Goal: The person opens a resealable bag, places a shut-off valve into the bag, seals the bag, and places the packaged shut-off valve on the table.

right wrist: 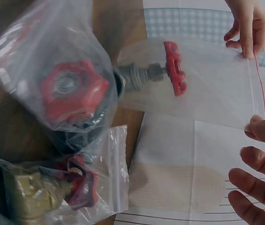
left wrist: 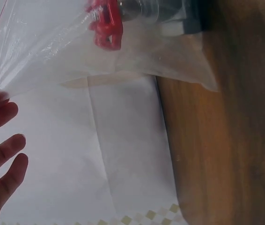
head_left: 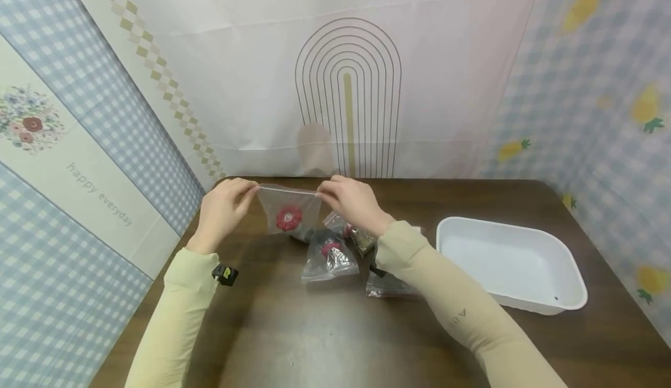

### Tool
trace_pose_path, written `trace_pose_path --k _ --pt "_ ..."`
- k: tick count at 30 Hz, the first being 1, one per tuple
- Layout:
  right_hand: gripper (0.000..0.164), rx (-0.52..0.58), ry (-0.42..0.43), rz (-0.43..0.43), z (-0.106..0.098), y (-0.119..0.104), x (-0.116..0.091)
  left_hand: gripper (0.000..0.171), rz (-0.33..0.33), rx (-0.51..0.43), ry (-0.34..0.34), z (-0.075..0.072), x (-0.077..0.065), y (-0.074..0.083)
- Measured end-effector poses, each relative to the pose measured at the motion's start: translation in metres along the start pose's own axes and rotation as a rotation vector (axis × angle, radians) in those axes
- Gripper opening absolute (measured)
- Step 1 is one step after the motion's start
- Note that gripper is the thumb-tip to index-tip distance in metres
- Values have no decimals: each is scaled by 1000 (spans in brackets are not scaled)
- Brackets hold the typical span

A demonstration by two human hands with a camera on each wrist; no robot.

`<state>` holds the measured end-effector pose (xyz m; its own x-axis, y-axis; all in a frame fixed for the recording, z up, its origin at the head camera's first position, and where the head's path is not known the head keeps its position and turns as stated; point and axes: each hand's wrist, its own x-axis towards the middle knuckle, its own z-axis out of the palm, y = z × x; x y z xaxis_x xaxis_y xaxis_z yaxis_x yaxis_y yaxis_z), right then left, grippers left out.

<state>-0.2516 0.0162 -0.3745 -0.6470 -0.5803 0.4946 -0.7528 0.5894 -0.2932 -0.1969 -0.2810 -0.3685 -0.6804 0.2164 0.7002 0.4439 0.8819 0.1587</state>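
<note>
A clear zip bag (head_left: 269, 208) stands upright over the table's far part, holding a metal valve with a red handwheel (head_left: 289, 218). My left hand (head_left: 222, 208) pinches one top corner of the bag between thumb and index finger. The opposite top corner is pinched by my right hand (head_left: 357, 201), its other fingers spread apart in the right wrist view. Between the hands, the red-lined zip edge is stretched straight. Close by lies a second bagged valve (right wrist: 74, 91) with a red handwheel. Beside it is a bagged brass valve (right wrist: 29, 192) with a dark red handle.
Another clear bag (head_left: 388, 288) lies partly hidden under my right sleeve, its contents mostly covered. A white plastic tray (head_left: 511, 254) stands at the right of the brown wooden table (head_left: 293, 330). Patterned cloths (head_left: 251, 85) hang behind the table and at its sides.
</note>
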Motion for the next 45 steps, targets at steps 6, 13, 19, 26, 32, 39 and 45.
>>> trace_pose_path --k 6,13,19,26,32,39,45 --pt "13 15 15 -56 3 -11 -12 12 -4 -65 21 -7 -23 2" --pt "10 64 19 -150 14 -32 -35 15 -40 -78 -6 -26 -63 11" --pt "11 88 21 -224 28 -44 -56 17 -65 -59 -71 -40 -99 22" --pt "10 83 -38 -291 42 -51 -77 16 -99 -52 -220 -45 -134 30" --pt "11 67 -127 -272 45 -54 -86 17 -119 -96 -305 -48 -147 32" --pt "12 11 -191 -310 53 -57 -99 18 -57 -81 -345 -48 -156 34" --pt "14 -24 -267 -318 63 -59 -107 16 -49 -62 -384 -42 -166 34"
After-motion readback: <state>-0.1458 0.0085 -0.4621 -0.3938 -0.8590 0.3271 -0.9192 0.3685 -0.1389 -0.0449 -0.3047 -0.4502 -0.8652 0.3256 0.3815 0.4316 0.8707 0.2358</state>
